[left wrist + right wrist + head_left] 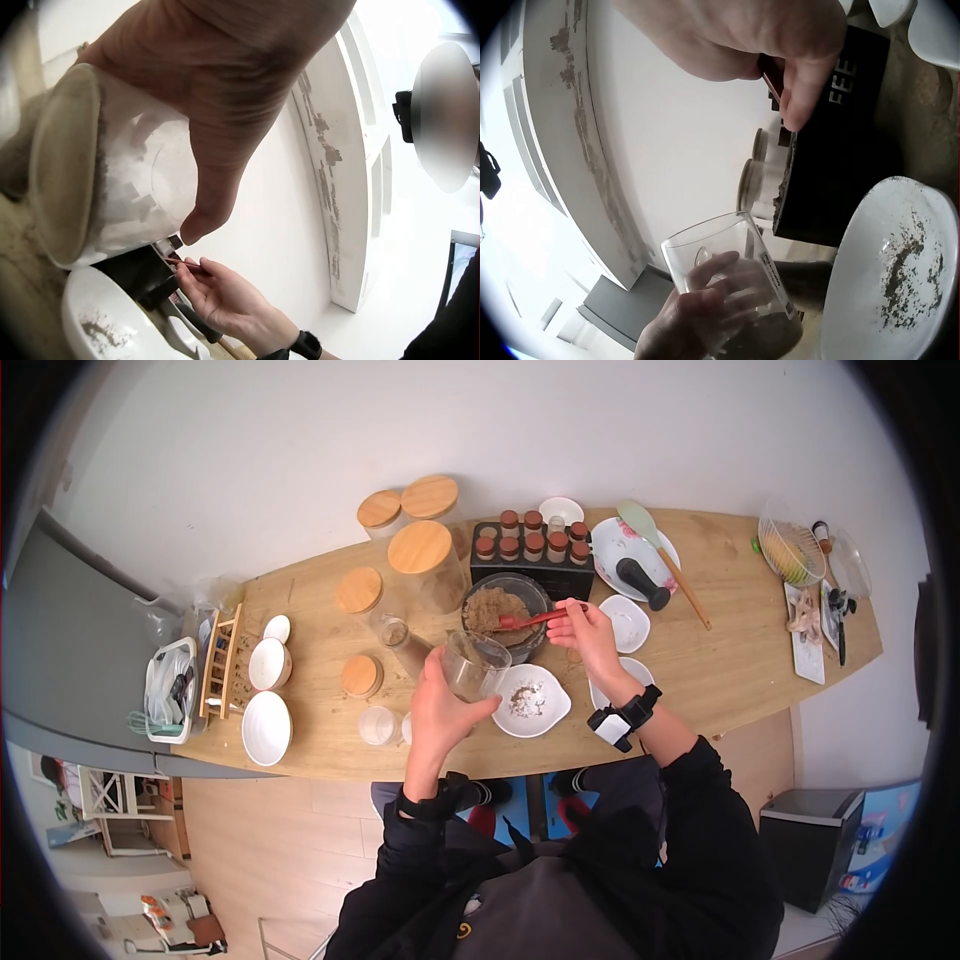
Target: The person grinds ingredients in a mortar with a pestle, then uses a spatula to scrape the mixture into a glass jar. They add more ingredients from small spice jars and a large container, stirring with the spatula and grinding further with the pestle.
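Observation:
My left hand (440, 710) grips a clear glass jar (476, 666), tilted beside a dark bowl (535, 600); in the right wrist view some brown powder lies in the bottom of the jar (761, 334). My right hand (588, 640) pinches the handle of a red utensil (540, 618), whose head rests in the brown powder (492, 606) filling much of the dark bowl. A white spouted bowl (545, 725) with dark specks stands just in front. The left wrist view shows the jar (142, 180) close up, my thumb along its side.
Wooden-lidded jars (420, 548) and a black rack (550, 575) of red-capped bottles stand behind. A glass bottle (405, 645) is left of the jar. White bowls (267, 729) lie at the left; a floral plate (605, 550) with a pestle (642, 583) and spatula (640, 520) lies right.

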Demonstrator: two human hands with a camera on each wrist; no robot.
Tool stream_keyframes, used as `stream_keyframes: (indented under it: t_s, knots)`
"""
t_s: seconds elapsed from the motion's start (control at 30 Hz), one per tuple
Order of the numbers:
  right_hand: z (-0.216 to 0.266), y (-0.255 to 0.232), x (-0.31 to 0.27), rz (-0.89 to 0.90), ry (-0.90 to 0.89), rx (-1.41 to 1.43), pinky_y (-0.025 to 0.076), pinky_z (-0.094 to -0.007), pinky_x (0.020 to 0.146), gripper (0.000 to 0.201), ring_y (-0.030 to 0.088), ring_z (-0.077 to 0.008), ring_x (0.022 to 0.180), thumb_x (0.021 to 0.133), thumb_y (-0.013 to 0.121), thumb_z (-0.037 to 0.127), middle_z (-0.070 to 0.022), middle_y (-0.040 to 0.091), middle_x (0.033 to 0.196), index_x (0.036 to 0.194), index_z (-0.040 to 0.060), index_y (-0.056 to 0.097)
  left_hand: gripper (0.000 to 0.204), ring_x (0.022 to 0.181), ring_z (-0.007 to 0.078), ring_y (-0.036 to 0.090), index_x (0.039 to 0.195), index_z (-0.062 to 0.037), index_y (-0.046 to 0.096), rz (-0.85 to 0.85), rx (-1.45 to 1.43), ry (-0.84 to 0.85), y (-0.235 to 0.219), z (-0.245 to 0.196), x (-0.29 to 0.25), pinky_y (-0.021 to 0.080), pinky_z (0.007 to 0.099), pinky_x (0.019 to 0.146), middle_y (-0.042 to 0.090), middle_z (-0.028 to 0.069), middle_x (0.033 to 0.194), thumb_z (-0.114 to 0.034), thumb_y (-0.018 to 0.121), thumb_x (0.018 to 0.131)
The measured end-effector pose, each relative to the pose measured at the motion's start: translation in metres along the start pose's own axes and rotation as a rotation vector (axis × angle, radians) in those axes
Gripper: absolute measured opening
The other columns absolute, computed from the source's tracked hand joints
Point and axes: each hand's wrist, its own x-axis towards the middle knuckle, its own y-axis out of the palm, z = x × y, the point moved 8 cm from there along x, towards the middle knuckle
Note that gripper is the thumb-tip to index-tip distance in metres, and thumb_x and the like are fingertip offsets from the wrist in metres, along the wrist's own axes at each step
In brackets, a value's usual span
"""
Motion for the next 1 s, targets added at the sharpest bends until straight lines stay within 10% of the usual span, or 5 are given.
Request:
stream_keyframes:
  t_s: [0.5, 0.7, 0.9, 1.0]
  knots:
    - [0.029, -0.021, -0.011, -0.059, -0.106, 0.109, 0.055, -0.0314, 0.067, 0.028, 0.058, -0.0151, 0.074, 0.099, 0.042, 0.028, -0.0100, 0.058, 0.086, 0.108, 0.0027, 0.052, 0.094, 0.108, 0.0348, 0.056, 0.129, 0.0062, 0.036, -0.020, 0.050, -0.034, 0.006, 0.003, -0.001, 0.046, 0.0380, 0.090, 0.055, 0.0252, 0.117, -0.028, 0.082, 0.055]
    - [0.071, 0.001, -0.027, 0.110, -0.181, -0.030, 0.052, -0.0301, 0.070, 0.027, 0.057, -0.0138, 0.077, 0.101, 0.039, 0.025, -0.0086, 0.058, 0.087, 0.108, 0.0027, 0.051, 0.092, 0.104, 0.0364, 0.058, 0.129, 0.0034, 0.039, -0.005, 0.069, -0.026, 0.004, -0.002, 0.002, 0.048, 0.0396, 0.087, 0.056, 0.0246, 0.115, -0.030, 0.081, 0.054]
    - [0.119, 0.064, -0.070, 0.500, -0.614, -0.716, 0.049, -0.0266, 0.074, 0.017, 0.059, -0.0140, 0.081, 0.098, 0.043, 0.012, -0.0084, 0.059, 0.092, 0.106, 0.0011, 0.053, 0.092, 0.103, 0.0363, 0.058, 0.128, 0.0034, 0.040, -0.035, 0.059, -0.011, 0.005, -0.001, 0.001, 0.048, 0.0396, 0.086, 0.056, 0.0248, 0.114, -0.031, 0.081, 0.053]
    - [0.115, 0.058, -0.058, 0.465, -0.505, -0.559, 0.048, -0.0270, 0.074, 0.016, 0.059, -0.0135, 0.083, 0.098, 0.044, 0.012, -0.0084, 0.059, 0.094, 0.107, 0.0017, 0.053, 0.093, 0.103, 0.0362, 0.058, 0.127, 0.0035, 0.040, -0.033, 0.055, -0.007, 0.004, -0.001, 0.001, 0.048, 0.0397, 0.085, 0.056, 0.0244, 0.114, -0.031, 0.082, 0.052]
